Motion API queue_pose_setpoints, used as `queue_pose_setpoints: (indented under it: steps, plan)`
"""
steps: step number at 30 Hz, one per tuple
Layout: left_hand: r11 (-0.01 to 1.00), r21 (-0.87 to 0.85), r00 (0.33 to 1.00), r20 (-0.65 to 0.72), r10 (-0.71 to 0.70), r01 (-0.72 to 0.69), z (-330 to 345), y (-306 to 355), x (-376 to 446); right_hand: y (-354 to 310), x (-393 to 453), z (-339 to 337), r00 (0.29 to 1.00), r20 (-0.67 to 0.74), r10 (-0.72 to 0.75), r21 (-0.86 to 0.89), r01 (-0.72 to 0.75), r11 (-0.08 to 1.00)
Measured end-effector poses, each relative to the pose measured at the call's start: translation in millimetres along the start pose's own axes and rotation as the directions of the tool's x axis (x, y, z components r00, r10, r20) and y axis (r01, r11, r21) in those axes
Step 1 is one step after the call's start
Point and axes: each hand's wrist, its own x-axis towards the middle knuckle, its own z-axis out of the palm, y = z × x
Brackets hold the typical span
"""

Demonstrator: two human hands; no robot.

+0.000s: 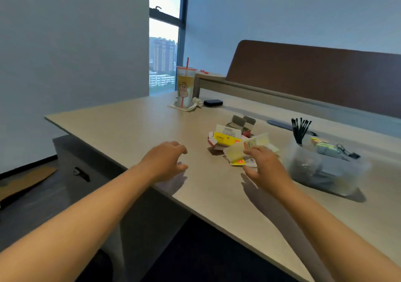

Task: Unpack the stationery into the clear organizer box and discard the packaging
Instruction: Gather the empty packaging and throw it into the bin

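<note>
From the head view, the clear organizer box (325, 169) stands on the worktop (134, 130), well in from the near edge, with black pens (300, 130) standing upright in it and binder clips (347, 151) and coloured packs inside. Just left of the box lies a heap of opened packaging (227, 138), torn cartons in yellow, white and red. The right hand (263, 169) hovers at the near side of that heap, beside the box, fingers curled round a pale translucent sleeve (247, 147). The left hand (167, 162), further left of the box, hangs above bare worktop, fingers loosely curled and holding nothing. Beyond the heap, far from the box, stand a drink cup (185, 88) and a dark case (213, 102).
</note>
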Motion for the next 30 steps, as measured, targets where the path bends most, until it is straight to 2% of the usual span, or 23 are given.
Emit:
queue_pose_setpoints:
  steps: [3, 5, 9, 16, 22, 27, 30]
  plan:
    - [0.999, -0.036, 0.999, -0.012, 0.039, -0.039, 11.9, 21.0, 28.7, 29.9, 15.7, -4.0, 0.997, -0.070, 0.037, -0.008, -0.038, 0.999]
    - [0.997, -0.064, 0.999, -0.008, 0.042, -0.042, 17.1, 28.3, 44.8, 40.6, 29.5, -1.2, 0.998, -0.065, 0.020, -0.055, -0.024, 0.998]
    - [0.995, -0.099, 1.000, 0.013, 0.026, -0.025, 23.2, 29.7, 68.4, 49.3, 57.8, 10.0, 0.998, 0.000, -0.059, -0.217, 0.058, 0.974]
    - [0.989, -0.147, 1.000, 0.011, -0.028, 0.029, 29.4, 20.0, 91.7, 57.7, 89.0, 19.4, 0.984, 0.104, -0.144, -0.377, 0.173, 0.910]
    - [0.980, -0.193, 0.999, 0.009, -0.050, 0.051, 31.5, 14.1, 103.7, 60.8, 96.4, 24.8, 0.973, 0.154, -0.174, -0.334, 0.217, 0.917]
    - [0.967, -0.243, 0.997, -0.020, -0.080, 0.073, 27.6, 6.7, 103.4, 58.5, 97.4, 11.3, 0.982, 0.094, -0.167, -0.233, 0.185, 0.955]
    - [0.972, -0.223, 0.996, -0.029, -0.079, 0.070, 24.8, 4.2, 106.2, 54.2, 94.8, 1.0, 0.988, 0.022, -0.154, -0.251, 0.154, 0.956]
